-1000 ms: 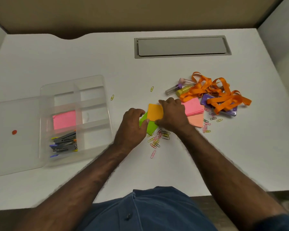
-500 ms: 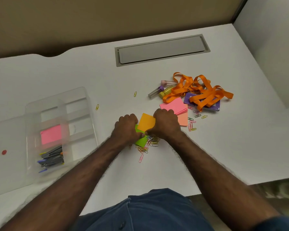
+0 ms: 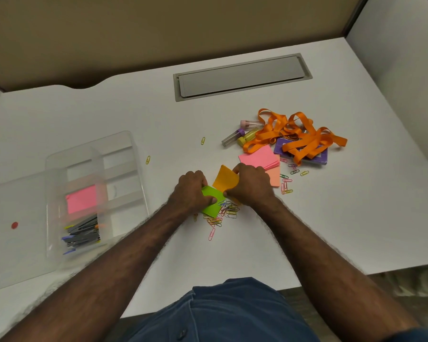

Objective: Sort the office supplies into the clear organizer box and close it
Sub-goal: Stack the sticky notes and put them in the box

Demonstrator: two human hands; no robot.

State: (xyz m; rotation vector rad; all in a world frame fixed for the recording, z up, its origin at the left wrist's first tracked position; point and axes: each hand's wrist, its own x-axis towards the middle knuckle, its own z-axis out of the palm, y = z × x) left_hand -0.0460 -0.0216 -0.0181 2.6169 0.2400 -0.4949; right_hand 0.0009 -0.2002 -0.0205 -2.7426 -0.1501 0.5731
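Green notes [image 3: 211,202] pinched in left fingers [image 3: 209,199], orange notes [image 3: 226,177] seemingly under right fingers [image 3: 235,170]

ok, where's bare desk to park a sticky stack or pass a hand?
Free: the strip between the organizer box and the left hand, holding two stray clips; also the desk's near-right corner. Crowded: paper clips under both hands, and the lanyard pile to the right.

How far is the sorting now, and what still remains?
Done: pens and a pink note pad lie in the organizer box. In hand: the left hand grips the green notes, the right hand the orange notes. Left: paper clips, pink notes, tubes, orange lanyards, and closing the box.
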